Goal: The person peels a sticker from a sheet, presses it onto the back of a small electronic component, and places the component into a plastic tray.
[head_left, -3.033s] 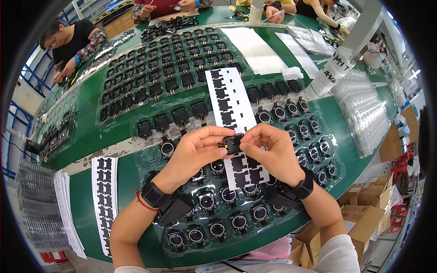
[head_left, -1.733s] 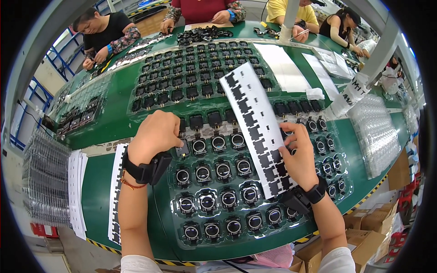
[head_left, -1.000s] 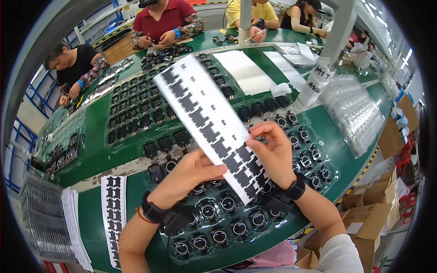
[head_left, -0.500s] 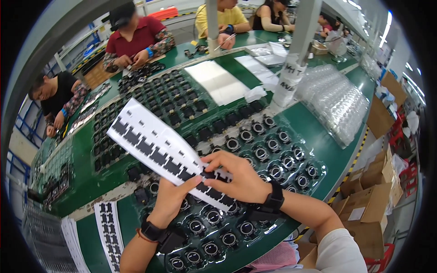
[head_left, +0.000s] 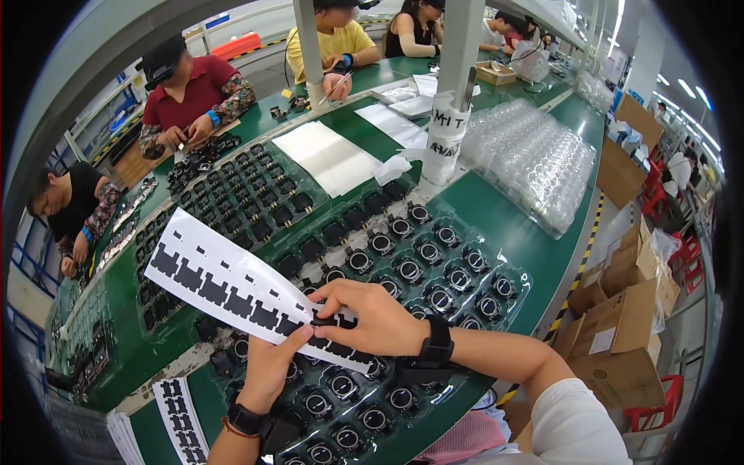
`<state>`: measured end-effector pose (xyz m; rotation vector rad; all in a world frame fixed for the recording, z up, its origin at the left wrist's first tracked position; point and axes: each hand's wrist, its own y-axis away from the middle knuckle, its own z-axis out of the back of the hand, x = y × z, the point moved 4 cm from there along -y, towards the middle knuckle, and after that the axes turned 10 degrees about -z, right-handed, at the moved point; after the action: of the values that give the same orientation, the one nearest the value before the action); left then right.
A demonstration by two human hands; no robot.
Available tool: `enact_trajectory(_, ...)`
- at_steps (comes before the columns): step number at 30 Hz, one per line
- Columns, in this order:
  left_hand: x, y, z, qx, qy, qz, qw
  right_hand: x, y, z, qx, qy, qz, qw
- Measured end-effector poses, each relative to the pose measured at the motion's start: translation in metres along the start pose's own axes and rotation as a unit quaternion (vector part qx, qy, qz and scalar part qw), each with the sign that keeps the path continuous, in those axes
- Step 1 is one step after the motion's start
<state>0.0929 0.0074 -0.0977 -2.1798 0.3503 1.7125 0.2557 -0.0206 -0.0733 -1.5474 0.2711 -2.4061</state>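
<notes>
A white sheet of black die-cut stickers slants up to the left in front of me. My left hand grips its lower edge, the thumb pressed on top. At the sheet's lower right part, the thumb and forefinger of my right hand pinch at a black sticker; the exact contact is partly hidden by the fingers. Both thumbs are close together. Under my hands lies a clear plastic tray with rows of round black parts, each with a silvery ring.
More sticker sheets lie at the lower left. Beyond are a tray of square black parts, white paper, a wrapped post and stacked clear trays. Several co-workers sit across the green table; cardboard boxes stand at right.
The view has shifted, so the scene sits further left in the picture. Both hands keep their hold on the sheet, with little visible change between them.
</notes>
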Motion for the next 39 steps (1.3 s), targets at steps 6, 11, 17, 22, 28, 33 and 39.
enact_trajectory(6, 0.0017, 0.0009, 0.0011, 0.011, 0.002, 0.012, 1.000, 0.0002, 0.0004, -0.0004, -0.009, -0.016, -0.003, 1.000)
enact_trajectory(11, 0.0016, 0.0005, 0.0011, 0.017, -0.009, 0.006, 1.000, 0.0003, 0.0015, -0.0002, -0.015, -0.002, -0.012, 1.000)
enact_trajectory(17, -0.0016, 0.0007, -0.0016, 0.010, -0.003, 0.002, 1.000, 0.0004, 0.0013, 0.0005, -0.022, 0.007, -0.002, 1.000)
enact_trajectory(22, 0.0001, 0.0010, 0.0000, 0.002, -0.006, 0.000, 1.000, -0.0002, 0.0016, 0.0007, -0.027, 0.013, 0.001, 1.000)
enact_trajectory(28, 0.0013, -0.0003, 0.0014, 0.006, -0.007, 0.007, 1.000, 0.0016, 0.0011, 0.0013, -0.030, 0.010, -0.006, 0.999)
enact_trajectory(33, 0.0000, -0.0009, -0.0013, 0.003, 0.008, -0.002, 1.000, 0.0005, 0.0010, 0.0027, -0.041, 0.012, 0.018, 0.999)
enact_trajectory(39, -0.0001, 0.0006, -0.0026, 0.003, 0.008, 0.008, 1.000, 0.0021, 0.0028, 0.0047, -0.039, 0.010, 0.016, 0.999)
